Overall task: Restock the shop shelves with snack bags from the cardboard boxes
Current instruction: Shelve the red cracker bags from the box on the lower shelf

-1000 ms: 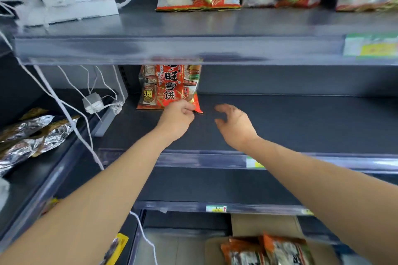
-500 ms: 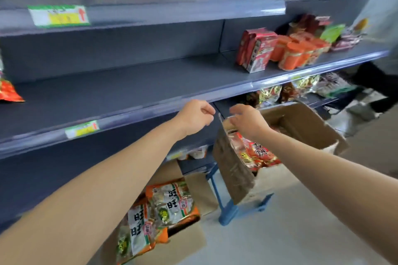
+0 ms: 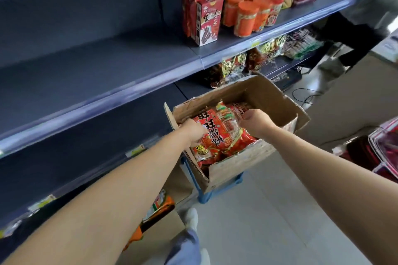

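- The cardboard box (image 3: 247, 157) is open at the top, its flaps stand outward, and it sits tilted on a blue frame (image 3: 217, 189) in front of the shelves.
- A red snack bag (image 3: 221, 135) with large white and yellow characters lies on top inside the box, face up and slanted. The left hand (image 3: 193, 132) grips its left edge and the right hand (image 3: 256, 120) grips its upper right part.
- A second red bag (image 3: 241, 107) lies behind it, partly hidden.
- The grey shelf (image 3: 86, 75) above the box is bare on its left part.
- Another cardboard box (image 3: 157, 232) stands lower left; it seems to hold orange bags (image 3: 159, 206), but they are blurred.
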Motion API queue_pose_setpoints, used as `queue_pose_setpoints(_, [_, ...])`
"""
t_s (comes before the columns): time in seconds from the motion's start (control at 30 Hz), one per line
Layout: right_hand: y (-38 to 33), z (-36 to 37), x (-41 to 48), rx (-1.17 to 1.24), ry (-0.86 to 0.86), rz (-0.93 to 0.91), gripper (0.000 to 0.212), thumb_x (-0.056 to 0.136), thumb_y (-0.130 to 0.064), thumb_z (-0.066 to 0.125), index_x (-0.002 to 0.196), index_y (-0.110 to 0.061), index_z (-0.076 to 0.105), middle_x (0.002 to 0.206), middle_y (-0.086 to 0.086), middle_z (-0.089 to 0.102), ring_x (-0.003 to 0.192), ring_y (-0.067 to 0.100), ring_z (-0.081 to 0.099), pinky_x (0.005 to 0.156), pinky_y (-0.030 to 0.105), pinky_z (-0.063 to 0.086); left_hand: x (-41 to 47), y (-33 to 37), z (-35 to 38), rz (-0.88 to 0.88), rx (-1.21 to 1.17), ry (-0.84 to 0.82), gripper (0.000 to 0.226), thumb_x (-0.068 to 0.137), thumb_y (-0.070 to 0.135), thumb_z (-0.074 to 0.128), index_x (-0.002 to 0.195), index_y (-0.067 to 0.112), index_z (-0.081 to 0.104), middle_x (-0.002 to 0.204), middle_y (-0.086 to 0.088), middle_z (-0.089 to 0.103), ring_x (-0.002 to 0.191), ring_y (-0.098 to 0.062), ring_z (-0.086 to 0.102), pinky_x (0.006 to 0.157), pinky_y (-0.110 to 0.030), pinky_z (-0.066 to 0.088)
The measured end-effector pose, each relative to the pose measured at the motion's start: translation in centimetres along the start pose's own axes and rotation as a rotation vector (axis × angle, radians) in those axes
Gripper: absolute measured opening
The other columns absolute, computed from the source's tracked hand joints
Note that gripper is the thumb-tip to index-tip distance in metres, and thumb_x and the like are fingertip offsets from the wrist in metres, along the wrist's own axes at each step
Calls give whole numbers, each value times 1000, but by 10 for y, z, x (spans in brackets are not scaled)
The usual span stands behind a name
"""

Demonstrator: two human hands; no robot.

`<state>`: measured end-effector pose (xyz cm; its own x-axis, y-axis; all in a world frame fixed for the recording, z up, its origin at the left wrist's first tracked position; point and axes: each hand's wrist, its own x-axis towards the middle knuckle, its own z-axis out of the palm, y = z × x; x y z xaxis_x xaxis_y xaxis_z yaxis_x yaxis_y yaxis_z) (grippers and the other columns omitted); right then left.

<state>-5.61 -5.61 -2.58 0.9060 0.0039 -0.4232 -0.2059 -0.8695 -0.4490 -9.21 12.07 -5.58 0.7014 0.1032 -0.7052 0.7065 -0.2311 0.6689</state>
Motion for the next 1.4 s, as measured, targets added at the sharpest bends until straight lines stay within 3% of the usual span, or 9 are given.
queue_pose_setpoints(0.27, [-1,29,77,-67,-173,122,43,93,-22,55,129,1,50,107,11,59,88,23,58,60,22,44,72,-5,1,-229,-71,3,43,92,10,58,133,4,45,138,-16,48,128,-33,45,101,-46,39])
queue_pose_setpoints(0.47, [16,52,110,22,-286,229,18,96,-15,48,103,0,56,99,13,62,92,24,59,79,30,50,110,-2,6,-346,-119,16,52,92,10,57,140,6,38,145,-17,40,134,-37,37,107,-55,36])
queue_pose_setpoints(0.67, [15,54,125,49,-270,273,35,87,-40,64,93,-7,53,76,3,56,60,14,49,54,24,41,128,-8,13,-416,-198,47,50,90,13,63,136,8,45,128,-8,53,121,-25,48,106,-45,38])
queue_pose_setpoints(0.8, [12,40,128,104,-265,176,20,91,-26,61,78,-13,53,88,7,57,63,13,50,58,24,42,125,-6,28,-399,-255,47,39,91,13,61,128,3,52,131,-13,57,123,-28,52,97,-37,40])
queue_pose_setpoints(0.93, [17,15,123,56,-242,165,23,96,-24,53,107,-5,57,65,0,43,52,11,39,42,18,36,112,-5,39,-387,-368,25,41,84,17,68,119,4,49,108,-9,64,102,-25,60,92,-36,44])
queue_pose_setpoints(1.07, [26,-5,110,187,-193,131,15,92,-21,59,88,-7,59,76,3,57,63,16,53,58,25,44,90,8,42,-312,-356,104,69,76,19,77,127,12,30,112,-13,59,99,-28,60,87,-44,52])
queue_pose_setpoints(1.2, [21,-36,89,329,-95,114,9,88,-15,59,86,-6,62,86,13,68,77,26,65,79,40,56,71,24,40,-222,-297,131,79,65,27,82,131,8,43,121,-13,62,111,-32,60,99,-49,47])
queue_pose_setpoints(1.3, [10,-61,70,324,-26,38,22,87,-7,52,65,-11,51,65,7,58,57,20,53,60,32,49,40,43,34,-122,-314,193,60,74,25,79,125,7,53,124,-11,62,114,-31,58,102,-47,45])
queue_pose_setpoints(1.4, [-12,-80,47,321,26,-51,21,88,-9,52,68,-10,46,59,3,47,48,15,40,47,20,31,16,52,17,-35,-301,339,78,61,40,83,128,14,51,135,-7,54,126,-28,49,105,-48,41])
